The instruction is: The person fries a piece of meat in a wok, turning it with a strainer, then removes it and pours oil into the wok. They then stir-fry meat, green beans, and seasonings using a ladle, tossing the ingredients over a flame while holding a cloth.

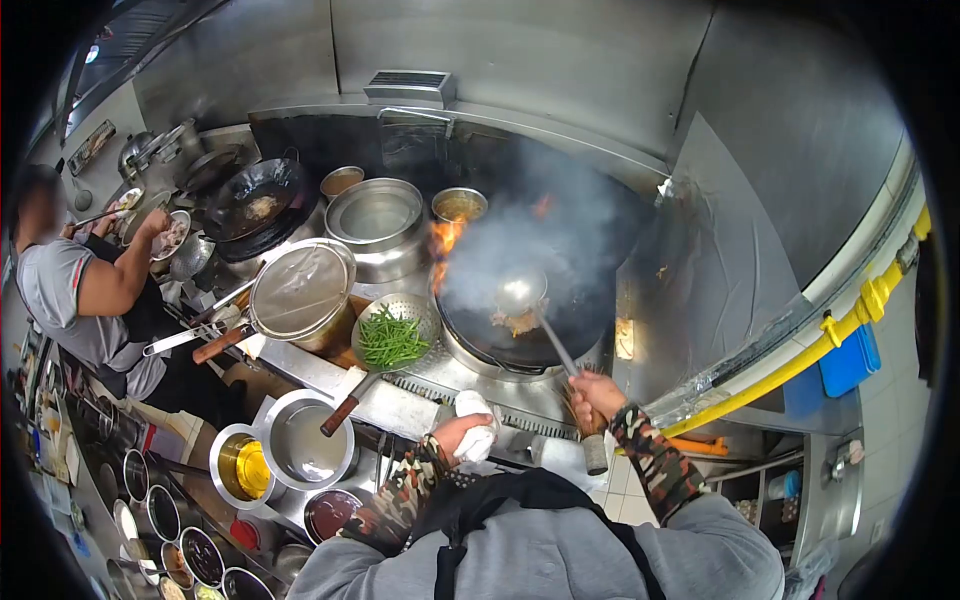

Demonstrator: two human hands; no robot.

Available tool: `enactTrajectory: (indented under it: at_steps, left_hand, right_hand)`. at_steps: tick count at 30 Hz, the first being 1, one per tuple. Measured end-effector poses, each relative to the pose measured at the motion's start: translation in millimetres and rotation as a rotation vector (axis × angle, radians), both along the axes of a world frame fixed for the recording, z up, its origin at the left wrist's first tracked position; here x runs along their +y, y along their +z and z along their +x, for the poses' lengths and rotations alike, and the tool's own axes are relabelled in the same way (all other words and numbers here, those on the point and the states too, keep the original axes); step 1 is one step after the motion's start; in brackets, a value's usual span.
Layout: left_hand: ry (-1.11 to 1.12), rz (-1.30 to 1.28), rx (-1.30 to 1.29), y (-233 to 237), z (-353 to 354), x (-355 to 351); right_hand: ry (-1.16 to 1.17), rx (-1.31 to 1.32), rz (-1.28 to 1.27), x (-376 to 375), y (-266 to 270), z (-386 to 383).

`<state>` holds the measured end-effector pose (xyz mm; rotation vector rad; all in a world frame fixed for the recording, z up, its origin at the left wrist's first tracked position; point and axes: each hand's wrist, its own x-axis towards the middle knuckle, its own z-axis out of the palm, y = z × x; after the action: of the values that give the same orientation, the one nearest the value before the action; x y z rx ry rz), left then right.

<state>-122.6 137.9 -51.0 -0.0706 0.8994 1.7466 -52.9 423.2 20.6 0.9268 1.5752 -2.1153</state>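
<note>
My right hand (597, 395) is closed around the handle of a metal ladle (521, 292), which reaches forward over the wok. Pieces of food (515, 322) lie just under the ladle's bowl. The dark wok (592, 338) sits on the burner, partly veiled by smoke, with orange flames (447, 238) rising at its left side. My left hand (458, 436) grips a bunched white cloth (477, 424) near the stove's front edge. Below my right hand stands a brown cylindrical piece with a dark end (595, 455).
Left of the wok are a strainer of green beans (391, 338), a mesh-topped pot (303, 287) and a large steel pot (375, 212). Bowls of oil (245, 470) and red sauce (331, 512) stand at lower left. A co-worker (85, 290) handles bowls farther left. A yellow pipe (790, 365) runs along the right.
</note>
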Motion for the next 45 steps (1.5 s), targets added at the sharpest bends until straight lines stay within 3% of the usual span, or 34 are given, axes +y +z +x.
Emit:
enactTrajectory:
  at_steps: [4, 6, 10, 12, 14, 15, 16, 19, 22, 24, 25, 27, 29, 30, 32, 34, 36, 38, 40, 42, 45]
  left_hand:
    - [0.034, -0.054, 0.030, 6.3, 12.4, -4.3]
    - [0.087, -0.082, 0.072, 18.2, 18.8, -4.2]
    - [0.080, -0.113, 0.157, 25.5, 32.5, 1.6]
    - [0.118, -0.183, 0.176, 37.3, 42.0, -1.1]
    - [0.193, -0.152, 0.199, 32.7, 53.1, -11.3]
    - [0.206, -0.149, 0.203, 37.4, 59.5, -16.4]
    - [0.213, -0.148, 0.200, 39.1, 66.3, -19.1]
    - [0.303, -0.210, 0.191, 51.7, 96.2, -10.3]
    - [0.371, -0.293, 0.254, 40.9, 118.9, -23.6]
    - [0.494, -0.329, 0.169, 44.8, 148.2, -39.2]
    - [0.560, -0.322, 0.140, 33.1, 160.0, -47.8]
    - [0.650, -0.327, 0.076, -23.5, 183.7, -75.5]
    - [0.635, -0.331, 0.040, -10.4, 211.4, -84.3]
    - [0.638, -0.363, 0.035, -1.5, 220.8, -87.0]
    - [0.697, -0.471, 0.161, 18.8, 240.5, -87.8]
    - [0.603, -0.800, 0.175, 13.8, 253.5, -104.7]
    - [0.595, -0.850, 0.121, 13.8, 261.9, -116.5]
    - [0.538, -0.857, 0.259, 10.4, 267.1, -135.1]
    - [0.449, -0.881, 0.410, 19.7, 273.5, -157.8]
    - [0.512, -0.830, 0.430, 9.5, 286.8, -179.8]
    - [0.555, -0.829, 0.407, 22.8, 319.7, -224.4]
  right_hand:
    - [0.062, 0.073, 0.221, 14.4, -6.3, -0.4]
    - [0.120, 0.183, 0.483, 9.9, -5.5, 3.3]
    - [0.130, 0.146, 0.416, 26.6, -16.6, -13.6]
    - [0.096, 0.114, 0.446, 19.5, 10.2, -11.7]
    - [0.391, 0.145, 0.860, 28.0, 38.4, -2.1]
    - [0.480, 0.726, 1.411, 74.6, -27.7, -13.8]
    - [0.486, 0.738, 1.408, 72.6, -14.0, -13.6]
    - [0.684, 0.320, 1.552, 53.2, 36.5, -2.9]
    - [0.826, 0.338, 1.589, 64.4, 62.6, 17.4]
    - [0.791, 0.278, 1.554, 63.0, 74.9, 41.6]
    - [0.701, 0.400, 1.521, 73.4, 54.6, 46.3]
    - [0.640, 0.525, 1.476, 80.3, 29.6, 44.5]
    - [0.302, 0.220, 0.586, 67.8, 22.3, 39.8]
    - [0.297, 0.628, 0.938, 68.6, -24.3, 40.6]
    - [0.228, 0.578, 0.674, 36.0, -6.6, 60.1]
    - [0.306, 0.432, 0.205, 13.3, 25.0, 79.7]
    - [0.453, 0.350, 0.015, -24.5, 68.4, 101.8]
    - [0.639, 0.300, -0.176, -59.4, 74.0, 108.9]
    - [0.746, 0.146, -0.301, -116.5, 89.4, 118.8]
    - [0.939, 0.053, -0.391, -178.7, 93.6, 117.9]
    - [1.171, 0.032, -0.362, -284.5, 89.1, 122.0]
